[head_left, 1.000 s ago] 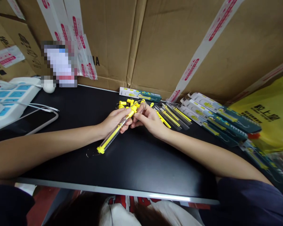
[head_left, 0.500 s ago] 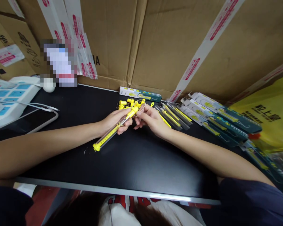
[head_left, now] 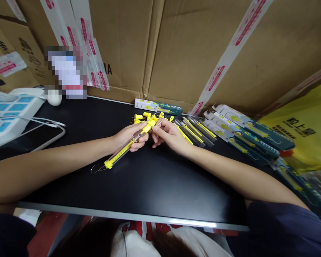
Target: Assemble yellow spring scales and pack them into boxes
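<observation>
A spring scale [head_left: 123, 151], a clear tube with a yellow graduated strip and yellow end caps, slants over the black table. My left hand [head_left: 132, 137] is wrapped round its upper part, just below the top cap. A thin wire hook [head_left: 95, 170] sticks out from the lower end. At the upper end, my right hand [head_left: 169, 135] has its fingers closed on the wire loop [head_left: 160, 119]. Behind my hands lies a pile of yellow caps and springs [head_left: 139, 117]. Beside my right hand are several clear tubes with yellow strips [head_left: 195, 130].
A long printed box [head_left: 158, 106] lies at the back against cardboard [head_left: 203, 43]. Several more boxes [head_left: 243, 132] are stacked on the right near a yellow bag [head_left: 305, 132]. On the left are a power strip [head_left: 29, 98], white cables and a dark flat device [head_left: 26, 137].
The hook at the lower end of the spring scale has turned and now points clearly to the left. My hands keep nearly the same grip, and the whole view has shifted slightly.
</observation>
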